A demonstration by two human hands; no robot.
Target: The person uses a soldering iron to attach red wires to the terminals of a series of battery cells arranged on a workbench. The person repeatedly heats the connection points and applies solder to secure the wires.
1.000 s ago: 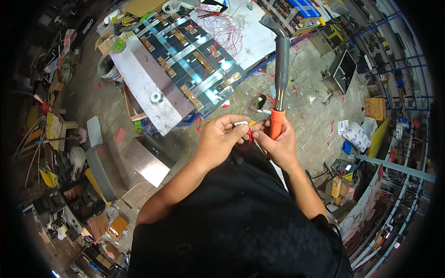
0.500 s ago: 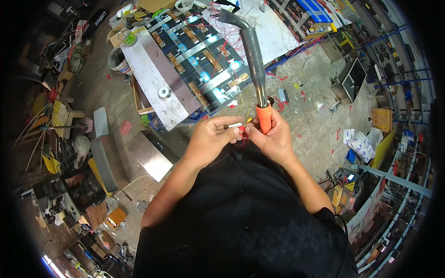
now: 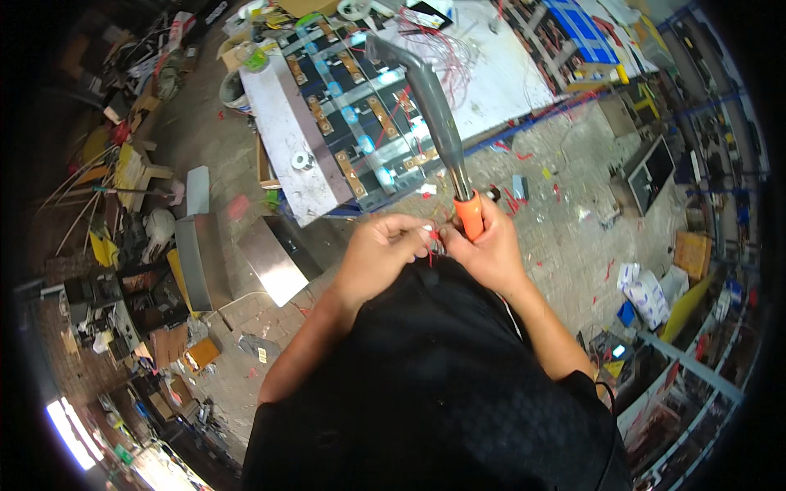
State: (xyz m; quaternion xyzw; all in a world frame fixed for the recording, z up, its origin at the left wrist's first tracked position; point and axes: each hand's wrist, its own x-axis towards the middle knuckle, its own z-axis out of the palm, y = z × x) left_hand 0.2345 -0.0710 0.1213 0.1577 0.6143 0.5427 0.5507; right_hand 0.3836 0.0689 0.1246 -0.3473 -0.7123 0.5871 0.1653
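Note:
In front of my chest, my left hand [image 3: 388,250] pinches a small white connector [image 3: 428,230] with red at its end. Thin red wires hang from it between the two hands. My right hand [image 3: 490,254] grips the orange handle of a large soldering iron [image 3: 436,106]. Its thick grey barrel points up and away, bent to the left at the tip. My right thumb and forefinger also meet near the wires; whether they pinch one is hard to make out. Beyond the hands lies a black battery pack [image 3: 360,106] with copper bars and clear tape.
The pack sits on a white-topped table [image 3: 508,82], with a metal ring [image 3: 302,160] near its left edge and loose red wires behind the iron. A blue-topped pack [image 3: 581,33] stands far right. Metal sheets [image 3: 274,258] lean at left; shelving [image 3: 720,164] lines the right.
My view has shifted, so the table appears a little farther right and up. The iron's barrel has tilted leftward. Both hands have kept their hold, close together.

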